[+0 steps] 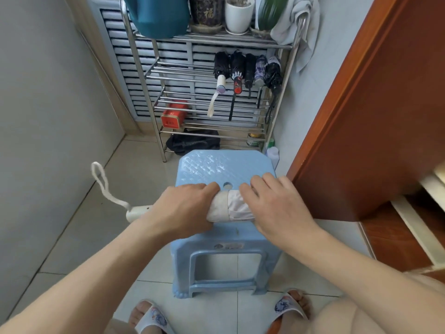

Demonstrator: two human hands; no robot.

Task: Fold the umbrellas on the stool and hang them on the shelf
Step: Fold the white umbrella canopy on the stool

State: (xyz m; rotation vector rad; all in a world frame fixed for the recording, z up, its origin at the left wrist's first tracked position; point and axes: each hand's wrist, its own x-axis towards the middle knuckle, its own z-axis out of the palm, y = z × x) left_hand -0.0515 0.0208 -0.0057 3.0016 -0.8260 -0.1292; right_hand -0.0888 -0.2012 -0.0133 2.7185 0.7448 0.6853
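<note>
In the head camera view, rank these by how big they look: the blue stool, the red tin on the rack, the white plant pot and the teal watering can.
1. Blue stool, though it is nearest.
2. Teal watering can, partly cropped.
3. White plant pot and red tin look alike; unranked.

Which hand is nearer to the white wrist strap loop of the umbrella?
The left hand. It grips the rolled umbrella next to the handle, from which the strap loop extends. The right hand rests on the umbrella's far end, away from the strap.
</note>
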